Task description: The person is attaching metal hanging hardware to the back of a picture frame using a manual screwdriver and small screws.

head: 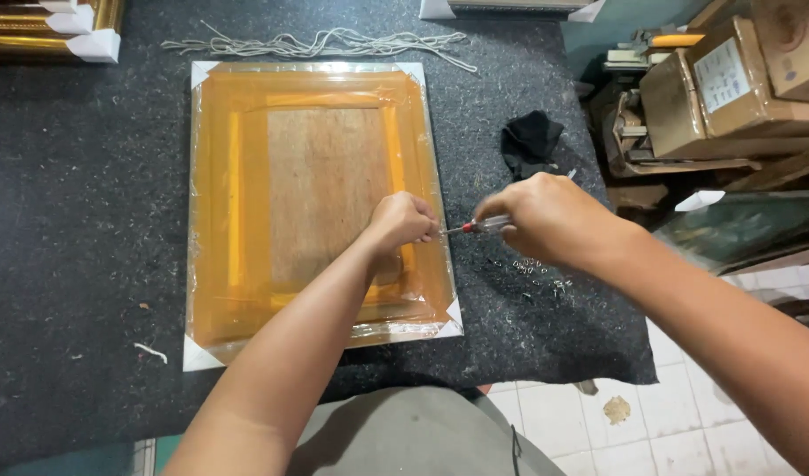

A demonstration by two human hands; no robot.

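- Frame first: the flat orange-gold picture frame wrapped in clear plastic film (320, 198) lies face-down on the dark grey felt table (87, 229), white corner guards on.
- Our left hand (402, 220) rests fisted on its right rail.
- Our right hand (545, 216) grips a small red-handled screwdriver (475, 226), tip at that edge.
- We judge it rigid, light, slippery; hold by the rails.

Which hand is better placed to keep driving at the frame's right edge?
Right. The right hand already grips the screwdriver, tip pointed at the frame edge. The left hand is fisted on that edge at the tip, likely steadying.
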